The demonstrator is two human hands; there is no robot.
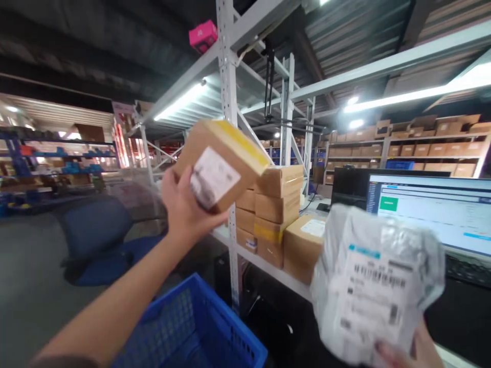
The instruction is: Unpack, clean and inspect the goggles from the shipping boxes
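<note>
Cardboard box [247, 171] and plastic package [378, 291] are both held in the air in the head view, one in each of the person's hands. The left hand [186, 207] is spread wide around the near left part of the box, thumb laid along the lower edge; so broad a grasp probably keeps the tilted box from slipping. Its white label [215, 177] faces the viewer, with yellow tape [241, 140] along the top. The right hand [424, 347], blurred and partly out of view, pinches the package by its bottom edge; how the fingers sit behind it, I cannot tell. Gripped so low, the package shows its printed label almost uncovered, perhaps for easy reading. Low and near, right of the left forearm, a blue crate [226, 322] stands open side up, seemingly set within reach of both hands. Farther off, brown boxes [278, 204] are stacked on the counter [264, 263] just right of a rack post [227, 87], likely to save room. At right, a monitor [433, 207] stands beyond the package, its screen turned this way, presumably to be seen from here.
</note>
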